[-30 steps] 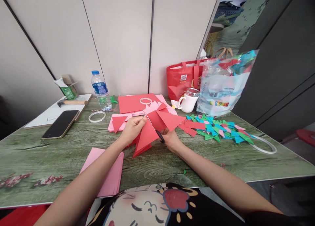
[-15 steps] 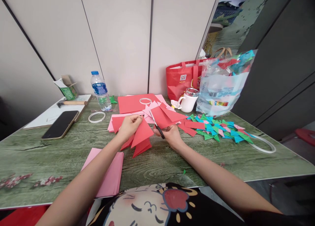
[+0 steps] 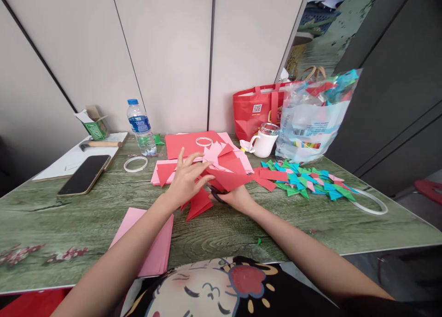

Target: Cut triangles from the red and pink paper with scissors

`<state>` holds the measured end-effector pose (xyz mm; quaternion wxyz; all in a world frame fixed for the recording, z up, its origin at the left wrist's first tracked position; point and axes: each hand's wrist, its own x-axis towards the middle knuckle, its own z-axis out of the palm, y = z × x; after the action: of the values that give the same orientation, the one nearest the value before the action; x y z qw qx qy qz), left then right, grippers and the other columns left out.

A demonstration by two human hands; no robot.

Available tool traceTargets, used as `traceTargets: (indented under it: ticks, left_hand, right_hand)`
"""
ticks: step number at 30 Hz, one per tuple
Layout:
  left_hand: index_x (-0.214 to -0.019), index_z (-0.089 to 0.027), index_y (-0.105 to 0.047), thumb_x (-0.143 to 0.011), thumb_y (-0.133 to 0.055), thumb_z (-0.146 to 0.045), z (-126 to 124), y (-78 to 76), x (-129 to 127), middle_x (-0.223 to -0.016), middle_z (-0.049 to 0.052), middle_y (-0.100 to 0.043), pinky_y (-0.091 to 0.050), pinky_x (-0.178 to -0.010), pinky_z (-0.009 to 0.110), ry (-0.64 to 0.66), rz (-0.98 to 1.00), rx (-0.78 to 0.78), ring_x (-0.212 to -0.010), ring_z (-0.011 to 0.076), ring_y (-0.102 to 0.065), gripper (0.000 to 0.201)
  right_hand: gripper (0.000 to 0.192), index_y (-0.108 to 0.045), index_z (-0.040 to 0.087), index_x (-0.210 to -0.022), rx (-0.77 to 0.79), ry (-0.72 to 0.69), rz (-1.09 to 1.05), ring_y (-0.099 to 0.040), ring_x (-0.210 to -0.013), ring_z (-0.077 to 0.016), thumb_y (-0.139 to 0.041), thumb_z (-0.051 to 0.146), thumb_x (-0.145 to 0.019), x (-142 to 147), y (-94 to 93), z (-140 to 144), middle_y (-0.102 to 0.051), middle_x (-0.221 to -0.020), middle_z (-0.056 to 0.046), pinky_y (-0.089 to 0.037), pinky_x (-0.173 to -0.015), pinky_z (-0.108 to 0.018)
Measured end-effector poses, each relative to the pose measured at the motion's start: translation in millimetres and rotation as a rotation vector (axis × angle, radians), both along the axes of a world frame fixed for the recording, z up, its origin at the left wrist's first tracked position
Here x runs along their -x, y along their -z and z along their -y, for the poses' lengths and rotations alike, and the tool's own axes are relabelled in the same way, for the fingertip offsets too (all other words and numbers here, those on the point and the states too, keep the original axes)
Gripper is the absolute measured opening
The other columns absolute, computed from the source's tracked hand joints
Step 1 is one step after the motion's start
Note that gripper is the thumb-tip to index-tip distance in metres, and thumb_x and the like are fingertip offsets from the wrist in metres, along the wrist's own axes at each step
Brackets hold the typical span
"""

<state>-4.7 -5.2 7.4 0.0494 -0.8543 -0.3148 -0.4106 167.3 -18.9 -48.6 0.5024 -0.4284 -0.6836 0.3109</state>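
Single view: camera worn on the head, looking forward and down across the surface. Wide field, near range; the wearer's fingers lie just below frame centre. Shirt front fills 6 o'clock at closest range; forearms enter from 8 and 4 o'clock. Pale wall panels stand beyond, across 12 o'clock; dark panelling at 2 to 3.

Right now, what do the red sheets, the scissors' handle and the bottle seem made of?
Red sheets: matte paper or thin card, by their crisp edges. Scissors' handle: likely plastic, being plain black; finish unclear. Bottle: likely glossy plastic, see-through with highlights.
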Motion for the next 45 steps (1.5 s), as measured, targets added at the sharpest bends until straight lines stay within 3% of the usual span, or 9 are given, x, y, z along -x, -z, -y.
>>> traceTargets:
  ticks: [6, 11, 18, 21, 25, 28, 34, 38, 45]
  left_hand:
    - [-0.074, -0.019, -0.065, -0.078, -0.058, -0.026, -3.5, 0.0, 1.3, -0.078, 0.003, -0.067, -0.044, -0.074, 0.032, -0.128, 0.505, 0.062, -0.077, 0.0162, -0.057, 0.01]
    - [-0.068, -0.016, -0.06, -0.072, -0.064, -0.028, -12.3, 2.5, 1.1, -0.057, -0.001, -0.06, -0.049, -0.059, 0.028, -0.031, 1.019, 0.497, -0.054, 0.0139, -0.06, 0.013]
    - [-0.061, -0.011, -0.059, -0.056, -0.076, -0.025, -6.3, 5.1, -7.4, -0.056, 0.003, -0.064, -0.053, -0.064, 0.033, 0.098, 1.148, 0.909, -0.057, 0.0204, -0.066, 0.023]
    - [-0.064, -0.007, -0.063, -0.059, -0.074, -0.029, -0.4, 2.8, -10.7, -0.06, 0.01, -0.068, -0.053, -0.064, 0.033, 0.13, 1.067, 1.013, -0.06, 0.0205, -0.066, 0.025]
    - [-0.061, -0.008, -0.065, -0.06, -0.074, -0.03, 4.1, 4.1, -14.1, -0.058, 0.008, -0.067, -0.05, -0.054, 0.026, 0.156, 0.942, 1.069, -0.05, 0.0145, -0.061, 0.024]
    - [-0.063, -0.01, -0.066, -0.057, -0.075, -0.031, 6.1, 7.2, -16.4, -0.054, 0.005, -0.065, -0.048, -0.048, 0.024, 0.197, 0.844, 1.121, -0.046, 0.0122, -0.058, 0.024]
    - [-0.07, -0.01, -0.066, -0.059, -0.074, -0.034, 5.4, 6.5, -15.0, -0.066, 0.006, -0.068, -0.05, -0.051, 0.026, 0.211, 0.873, 1.129, -0.051, 0.0144, -0.061, 0.027]
    - [-0.063, -0.008, -0.062, -0.061, -0.073, -0.035, 1.5, 4.5, -12.1, -0.05, 0.004, -0.061, -0.047, -0.047, 0.027, 0.211, 1.029, 1.092, -0.05, 0.0199, -0.064, 0.029]
    - [-0.047, -0.012, -0.052, -0.064, -0.071, -0.034, 2.1, 7.2, -15.6, -0.044, 0.001, -0.057, -0.047, -0.047, 0.025, 0.213, 1.042, 1.097, -0.046, 0.018, -0.063, 0.033]
  right_hand:
    - [0.041, -0.055, 0.016, -0.106, -0.028, 0.018, 0.309, -0.062, -0.082, -0.0188, -0.065, 0.021, -0.067, -6.9, -3.7, -1.8, -0.066, -0.088, -0.004, -0.047, -0.075, -0.03]
    - [0.034, -0.047, 0.015, -0.112, -0.005, 0.076, 0.659, -0.062, -0.088, -0.0196, -0.053, 0.03, -0.082, -6.7, -13.3, -1.1, -0.064, -0.096, -0.009, -0.044, -0.071, -0.027]
    - [0.021, -0.052, 0.008, -0.099, 0.174, 0.5, 1.132, -0.066, -0.077, -0.0308, -0.04, 0.02, -0.087, -9.5, -28.8, 3.9, -0.067, -0.08, -0.019, -0.045, -0.064, -0.036]
    - [0.022, -0.051, 0.012, -0.103, 0.157, 0.572, 0.898, -0.066, -0.074, -0.0292, -0.048, 0.02, -0.083, -18.3, -30.2, -0.9, -0.067, -0.074, -0.014, -0.046, -0.064, -0.036]
    - [0.031, -0.045, 0.02, -0.099, 0.08, 0.174, 0.011, -0.064, -0.066, -0.0181, -0.056, 0.039, -0.078, -18.9, -23.7, -8.8, -0.065, -0.073, -0.003, -0.048, -0.061, -0.028]
    - [0.043, -0.046, 0.02, -0.09, 0.102, 0.036, -0.328, -0.06, -0.06, -0.0134, -0.069, 0.043, -0.062, -11.7, -17.7, -9.2, -0.061, -0.071, 0.0, -0.048, -0.056, -0.024]
    - [0.048, -0.048, 0.02, -0.084, 0.162, -0.014, -0.375, -0.043, -0.046, -0.0071, -0.077, 0.038, -0.051, -7.0, -14.7, -5.0, -0.046, -0.056, 0.008, -0.038, -0.044, -0.019]
    - [0.049, -0.047, 0.02, -0.086, 0.171, -0.056, -0.403, -0.042, -0.046, -0.0064, -0.078, 0.036, -0.05, -7.8, -17.3, -3.9, -0.045, -0.055, 0.009, -0.038, -0.045, -0.019]
    - [0.056, -0.05, 0.019, -0.09, 0.189, -0.01, -0.392, -0.059, -0.061, -0.0164, -0.079, 0.038, -0.047, -2.3, -15.8, -1.2, -0.059, -0.063, 0.003, -0.049, -0.052, -0.026]
